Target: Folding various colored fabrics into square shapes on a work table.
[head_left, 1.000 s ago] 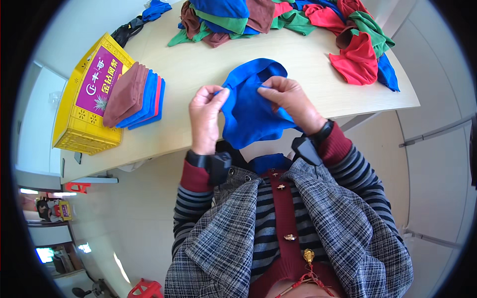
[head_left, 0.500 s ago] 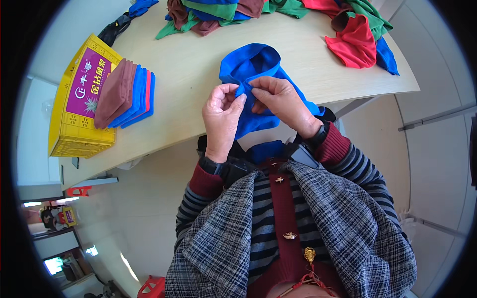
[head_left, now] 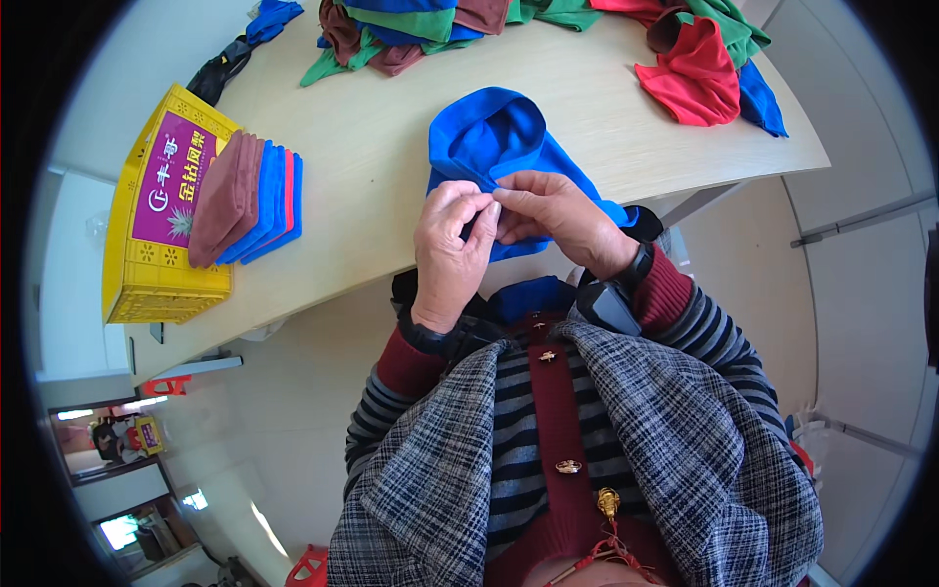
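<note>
A blue cloth piece (head_left: 544, 152) lies near the front edge of the table, its upper part curled into an open loop and its lower part hanging over the edge. My left hand (head_left: 453, 249) is closed in a pinch on the cloth just below the loop. Against it, my right hand (head_left: 565, 217) pinches the same spot with thumb and forefinger. The fingertips of both hands meet there and hide the bit of fabric between them.
A yellow box (head_left: 171, 303) with a purple label stands on the left of the table. Folded brown, blue and red cloths (head_left: 227, 210) lean against it. A heap of mixed cloths (head_left: 411, 24) lies at the back, with red cloth (head_left: 694, 83) at the far right.
My fingertips have come together over the cloth, covering the small blue corner that stuck up between them. My left hand has turned slightly inward and sits a little lower.
</note>
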Demonstrator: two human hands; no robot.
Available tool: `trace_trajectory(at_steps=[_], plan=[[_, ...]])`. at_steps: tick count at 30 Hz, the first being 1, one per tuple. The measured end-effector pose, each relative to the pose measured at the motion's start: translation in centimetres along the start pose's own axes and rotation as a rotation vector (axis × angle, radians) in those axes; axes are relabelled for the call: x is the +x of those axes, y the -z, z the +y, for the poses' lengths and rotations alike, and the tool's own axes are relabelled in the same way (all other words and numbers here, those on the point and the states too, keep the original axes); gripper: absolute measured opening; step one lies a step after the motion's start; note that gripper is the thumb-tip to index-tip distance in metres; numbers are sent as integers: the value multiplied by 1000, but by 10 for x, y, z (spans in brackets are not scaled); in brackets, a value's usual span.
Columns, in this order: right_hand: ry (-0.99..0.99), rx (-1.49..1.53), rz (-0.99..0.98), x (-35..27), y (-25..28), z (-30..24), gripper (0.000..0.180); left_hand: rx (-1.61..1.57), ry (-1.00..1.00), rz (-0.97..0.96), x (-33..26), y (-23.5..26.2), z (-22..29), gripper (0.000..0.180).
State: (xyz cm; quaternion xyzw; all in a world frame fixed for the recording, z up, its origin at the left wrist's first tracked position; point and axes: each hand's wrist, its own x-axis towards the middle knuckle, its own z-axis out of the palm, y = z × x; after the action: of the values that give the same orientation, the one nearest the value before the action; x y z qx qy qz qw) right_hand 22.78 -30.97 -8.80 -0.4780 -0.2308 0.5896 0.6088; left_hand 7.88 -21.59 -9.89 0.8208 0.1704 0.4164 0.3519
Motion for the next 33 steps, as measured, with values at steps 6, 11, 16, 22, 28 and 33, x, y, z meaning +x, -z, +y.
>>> trace_trajectory(at_steps=[6, 11, 16, 22, 28, 33], plan=[[48, -115, -39, 1, 15, 9, 19, 41, 319, -185, 79, 10, -33, 10], [71, -222, -38, -2, 20, 23, 19, 586, -225, -401, 136, -33, -120, 24], [52, -266, 62, -10, 30, 25, 20, 785, -265, -361, 150, -66, -155, 21], [133, -338, 76, -28, 46, 3, 22, 693, -125, -159, 185, -12, -149, 12], [510, -1047, 235, -62, 70, -93, 18, 593, -91, -143, 233, 99, -53, 11], [931, -1358, 364, -78, 48, -175, 18, 851, 57, -179, 246, 136, 18, 13]])
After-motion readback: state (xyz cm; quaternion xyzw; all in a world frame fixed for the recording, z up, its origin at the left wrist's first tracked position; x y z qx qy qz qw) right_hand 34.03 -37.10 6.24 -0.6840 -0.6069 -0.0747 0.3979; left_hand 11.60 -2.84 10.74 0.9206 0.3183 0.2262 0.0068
